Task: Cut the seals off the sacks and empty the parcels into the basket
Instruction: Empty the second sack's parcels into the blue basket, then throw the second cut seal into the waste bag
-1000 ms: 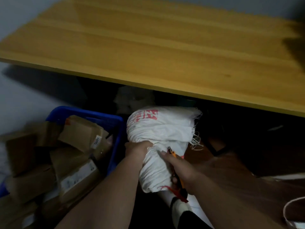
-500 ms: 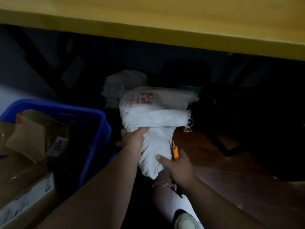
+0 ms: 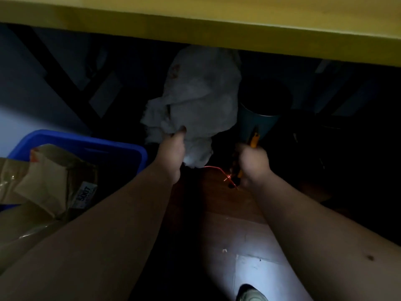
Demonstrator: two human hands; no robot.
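A white woven sack (image 3: 201,98) with faint red print is bunched up under the table edge. My left hand (image 3: 172,148) grips its lower part and holds it up in the dark space beneath the table. My right hand (image 3: 251,164) is closed around orange-handled cutters (image 3: 254,140), held apart from the sack to its right. A thin red seal (image 3: 219,171) trails between the sack's bottom and the cutters' handles. The blue basket (image 3: 86,142) stands at the left with brown cardboard parcels (image 3: 50,183) inside.
The yellow wooden table edge (image 3: 217,33) runs across the top, close above the sack. A dark round bin with a teal wall (image 3: 260,118) stands behind my right hand. Dark table legs (image 3: 60,72) cross at the back left. My shoe (image 3: 251,294) shows on the floor below.
The sack has gone farther under the table in my left hand. My right hand has come off the sack and moved right with the cutters. The red seal now hangs loose.
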